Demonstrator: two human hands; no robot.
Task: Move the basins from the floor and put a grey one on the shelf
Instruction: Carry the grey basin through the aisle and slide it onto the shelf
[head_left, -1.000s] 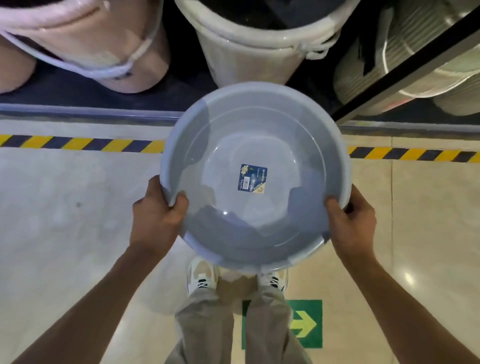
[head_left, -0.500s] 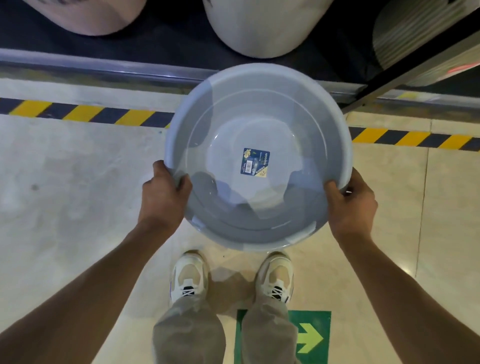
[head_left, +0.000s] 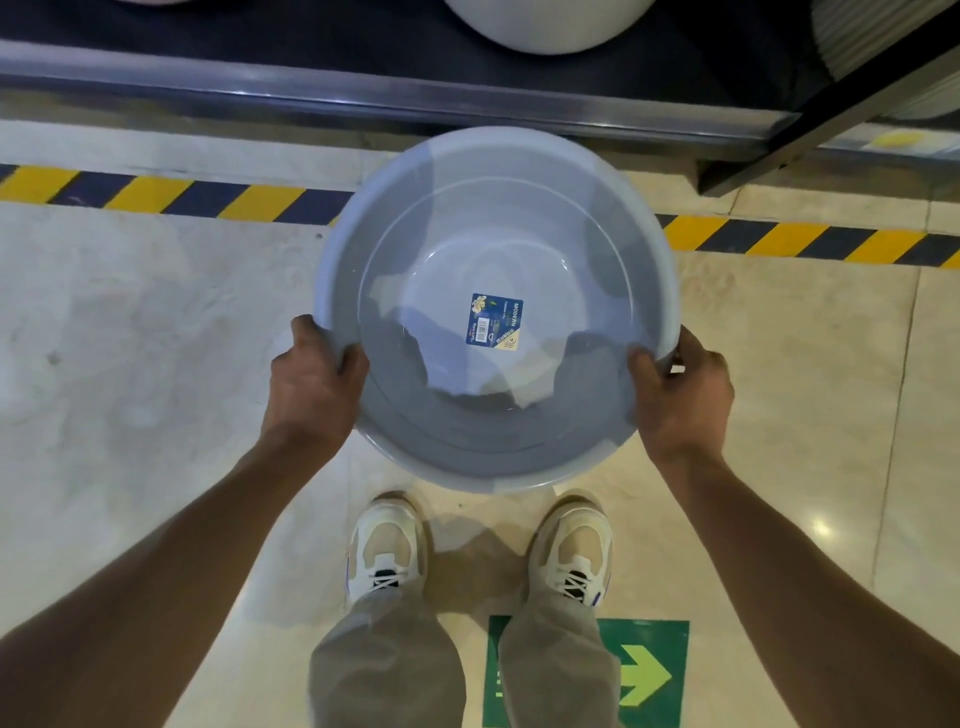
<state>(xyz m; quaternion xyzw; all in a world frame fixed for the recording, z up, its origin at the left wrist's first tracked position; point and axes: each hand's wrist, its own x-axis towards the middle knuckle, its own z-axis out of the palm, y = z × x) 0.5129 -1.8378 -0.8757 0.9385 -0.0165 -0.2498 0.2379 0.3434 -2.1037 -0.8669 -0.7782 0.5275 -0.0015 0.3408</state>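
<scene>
A round grey basin (head_left: 597, 260) with a blue label sticker in its bottom hangs level in front of me, above the floor. My left hand (head_left: 311, 384) grips its left rim, thumb over the edge. My right hand (head_left: 680, 395) grips the right rim the same way. The shelf's metal front edge (head_left: 363, 98) runs across the top of the view, just beyond the basin.
A pale bucket (head_left: 545, 21) and a stack of ribbed white containers (head_left: 852, 36) stand on the dark shelf. Yellow-and-black hazard tape (head_left: 156, 195) crosses the tiled floor. My shoes (head_left: 387, 551) stand beside a green arrow sticker (head_left: 649, 670). A dark shelf post (head_left: 831, 114) slants at top right.
The view has tilted downward, so the shelf and its buckets have slid toward the top edge. The basin sits lower in view, still held by both hands.
</scene>
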